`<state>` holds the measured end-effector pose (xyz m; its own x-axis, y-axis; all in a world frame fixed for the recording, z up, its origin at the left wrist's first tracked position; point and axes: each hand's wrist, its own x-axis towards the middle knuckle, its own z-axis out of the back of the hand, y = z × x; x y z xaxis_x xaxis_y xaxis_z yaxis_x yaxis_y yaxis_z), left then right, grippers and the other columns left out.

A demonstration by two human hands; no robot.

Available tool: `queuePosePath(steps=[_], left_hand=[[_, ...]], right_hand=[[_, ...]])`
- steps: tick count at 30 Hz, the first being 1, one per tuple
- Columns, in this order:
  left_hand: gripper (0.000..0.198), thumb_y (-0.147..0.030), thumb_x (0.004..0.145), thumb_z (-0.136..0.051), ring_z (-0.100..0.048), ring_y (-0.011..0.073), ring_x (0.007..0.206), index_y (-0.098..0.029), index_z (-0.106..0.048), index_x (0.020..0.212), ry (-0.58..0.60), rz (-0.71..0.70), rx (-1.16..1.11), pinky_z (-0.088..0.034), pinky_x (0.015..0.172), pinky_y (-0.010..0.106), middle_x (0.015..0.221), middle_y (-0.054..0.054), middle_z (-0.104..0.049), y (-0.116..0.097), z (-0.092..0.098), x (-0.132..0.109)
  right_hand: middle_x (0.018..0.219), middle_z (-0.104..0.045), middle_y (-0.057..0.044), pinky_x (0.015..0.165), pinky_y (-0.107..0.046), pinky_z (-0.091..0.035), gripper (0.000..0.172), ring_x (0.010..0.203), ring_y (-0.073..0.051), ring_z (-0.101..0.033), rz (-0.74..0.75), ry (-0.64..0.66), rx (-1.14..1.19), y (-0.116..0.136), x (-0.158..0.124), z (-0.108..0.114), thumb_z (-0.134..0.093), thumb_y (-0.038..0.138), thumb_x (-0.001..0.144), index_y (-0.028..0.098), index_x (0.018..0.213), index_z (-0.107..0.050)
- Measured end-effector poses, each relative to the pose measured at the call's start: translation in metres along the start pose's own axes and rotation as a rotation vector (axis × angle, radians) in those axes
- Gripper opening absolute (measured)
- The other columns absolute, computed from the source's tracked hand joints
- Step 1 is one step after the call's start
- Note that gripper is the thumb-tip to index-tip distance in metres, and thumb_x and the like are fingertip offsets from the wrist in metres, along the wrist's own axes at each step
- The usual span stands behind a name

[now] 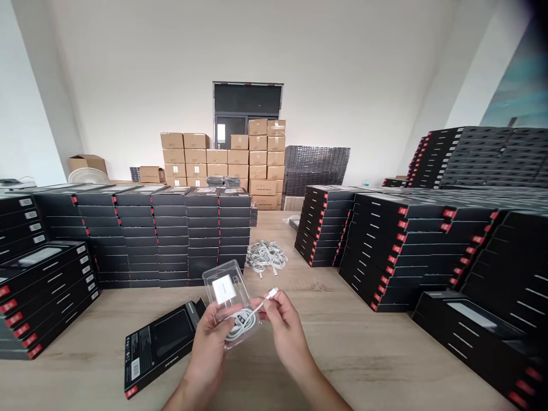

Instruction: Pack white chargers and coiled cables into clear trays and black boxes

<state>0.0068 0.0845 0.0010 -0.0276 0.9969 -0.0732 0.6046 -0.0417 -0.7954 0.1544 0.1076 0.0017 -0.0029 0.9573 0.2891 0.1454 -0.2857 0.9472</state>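
Observation:
My left hand (213, 331) grips a clear plastic tray (245, 282) by its lower left side, thumb over a coiled white cable (244, 326). A white charger plug (224, 289) sits in the upper part of this tray. Between thumb and fingers, my right hand (282, 322) pinches the white cable's end, close to its connector (272, 293), just right of the tray. On the table below and to the left lies a black box (160, 345), its flap raised at the far end, partly behind my left hand.
A pile of white cables (268, 256) lies on the wooden table (321, 342) ahead. Stacked black boxes (171, 237) stand at the left, and more black box stacks (372, 245) at the right. Cardboard cartons (226, 162) rise behind, beside stacked dark trays (317, 171).

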Motion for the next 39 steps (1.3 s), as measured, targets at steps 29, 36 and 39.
queuePosePath(steps=[29,36,39], left_hand=[[0.035,-0.026,0.068,-0.076,-0.067,0.0261,0.098,-0.019,-0.07,0.102,0.136,-0.041,-0.092,-0.047,0.092,0.037,0.102,0.008,-0.075,-0.004,-0.008,-0.007],[0.035,-0.022,0.066,-0.076,-0.068,0.0265,0.096,-0.017,-0.07,0.1,0.171,0.035,-0.156,-0.047,0.093,0.039,0.101,0.01,-0.075,-0.002,-0.007,-0.007],[0.037,-0.023,0.064,-0.078,-0.068,0.026,0.097,-0.018,-0.071,0.1,0.141,0.034,-0.143,-0.045,0.096,0.039,0.101,0.009,-0.075,0.002,-0.006,-0.006]], right_hand=[[0.075,-0.064,-0.003,0.064,-0.028,-0.046,0.021,0.069,-0.018,-0.057,0.109,-0.002,-0.195,0.013,-0.007,-0.01,-0.067,0.039,0.08,0.019,0.082,-0.062],[0.078,-0.065,-0.003,0.063,-0.025,-0.047,0.022,0.07,-0.017,-0.059,0.175,0.114,-0.339,0.018,-0.007,-0.004,-0.058,0.039,0.087,0.019,0.088,-0.068],[0.067,-0.063,0.0,0.057,-0.025,-0.045,0.016,0.059,-0.015,-0.056,0.199,-0.017,-0.457,0.009,-0.002,-0.001,-0.059,0.034,0.085,0.02,0.09,-0.066]])
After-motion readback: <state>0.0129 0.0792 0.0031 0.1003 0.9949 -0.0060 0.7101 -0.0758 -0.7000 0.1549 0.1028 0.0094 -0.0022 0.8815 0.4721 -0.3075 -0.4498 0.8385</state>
